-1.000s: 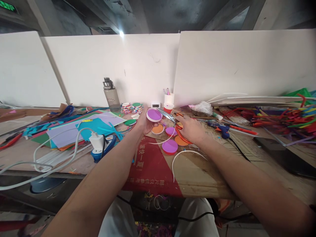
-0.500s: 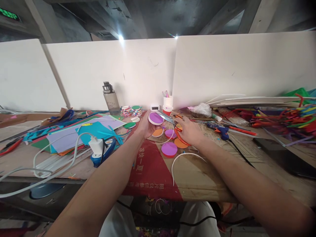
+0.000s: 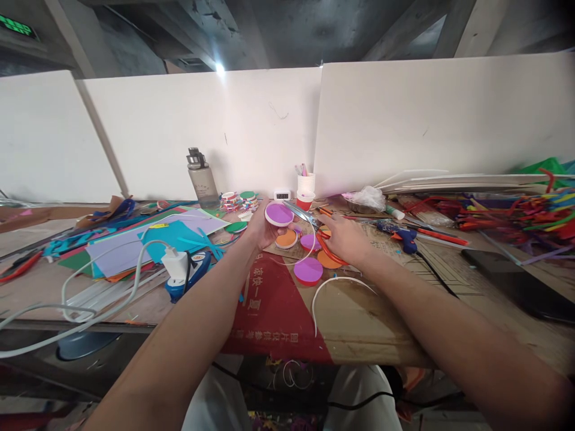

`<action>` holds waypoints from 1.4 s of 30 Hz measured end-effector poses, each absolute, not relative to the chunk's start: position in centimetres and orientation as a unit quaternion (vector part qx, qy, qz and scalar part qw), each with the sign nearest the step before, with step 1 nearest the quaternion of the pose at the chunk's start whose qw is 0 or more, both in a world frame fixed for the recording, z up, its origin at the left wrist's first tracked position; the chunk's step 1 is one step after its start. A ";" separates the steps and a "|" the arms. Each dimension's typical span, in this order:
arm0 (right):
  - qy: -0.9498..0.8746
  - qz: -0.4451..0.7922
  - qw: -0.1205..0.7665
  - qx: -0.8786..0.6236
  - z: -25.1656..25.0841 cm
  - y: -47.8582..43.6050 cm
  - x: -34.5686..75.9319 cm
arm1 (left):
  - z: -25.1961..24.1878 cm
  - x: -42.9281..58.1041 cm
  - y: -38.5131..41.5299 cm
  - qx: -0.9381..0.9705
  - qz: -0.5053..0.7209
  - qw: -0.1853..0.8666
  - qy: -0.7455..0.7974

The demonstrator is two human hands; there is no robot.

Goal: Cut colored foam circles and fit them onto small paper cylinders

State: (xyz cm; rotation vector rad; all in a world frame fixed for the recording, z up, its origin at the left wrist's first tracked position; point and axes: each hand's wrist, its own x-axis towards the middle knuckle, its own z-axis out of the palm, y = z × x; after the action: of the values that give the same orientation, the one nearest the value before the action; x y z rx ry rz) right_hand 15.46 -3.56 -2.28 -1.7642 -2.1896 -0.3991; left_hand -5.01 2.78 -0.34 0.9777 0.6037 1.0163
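Note:
My left hand (image 3: 264, 230) is closed on a purple disc (image 3: 279, 214) with a white rim, held up and tilted above the cardboard. In my right hand (image 3: 345, 238) is a pair of scissors (image 3: 308, 218) with orange handles, its blades pointing left at the disc's right edge. A thin white strip (image 3: 309, 251) hangs beside the blades and curves down to the left. Below the hands lie an orange disc (image 3: 286, 239), a purple disc with a red side (image 3: 308, 272) and a few more discs. Another white strip (image 3: 335, 281) curls on the cardboard (image 3: 368, 341).
At left are coloured sheets (image 3: 121, 248) and a power strip (image 3: 191, 278) with white cables. A bottle (image 3: 203, 182), stacked discs (image 3: 248, 199) and paper cups (image 3: 306, 188) stand at the back. On the right lie a blue glue gun (image 3: 404, 236) and a black phone-like slab (image 3: 516, 284).
The purple disc in my left hand has shifted slightly left and up. The scissor blades have changed angle a little and show more clearly beside the disc.

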 end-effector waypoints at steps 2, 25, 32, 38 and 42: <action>-0.763 -0.133 0.153 -0.613 -2.2 -3.6 15.5 | -0.3 -5.1 2.8 0.442 0.458 0.721 0.274; -0.765 -0.144 0.143 -0.611 -1.9 -4.0 15.3 | -0.2 -5.4 3.0 0.426 0.440 0.740 0.279; -0.709 -0.075 0.215 -0.667 -1.8 -2.8 16.8 | -0.5 -5.2 3.2 0.423 0.468 0.733 0.254; -0.609 -0.055 0.129 -0.781 -2.2 -1.1 19.8 | -0.5 -5.0 3.0 0.414 0.499 0.722 0.242; -0.596 -0.037 0.091 -0.797 -3.0 -0.5 20.9 | -0.8 -4.9 3.1 0.419 0.495 0.721 0.245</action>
State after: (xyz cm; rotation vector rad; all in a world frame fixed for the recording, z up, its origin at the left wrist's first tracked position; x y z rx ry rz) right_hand 20.95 -0.50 -3.03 -2.3677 -1.7725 -0.1090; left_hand -4.89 3.06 -0.85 0.9252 0.5405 1.0943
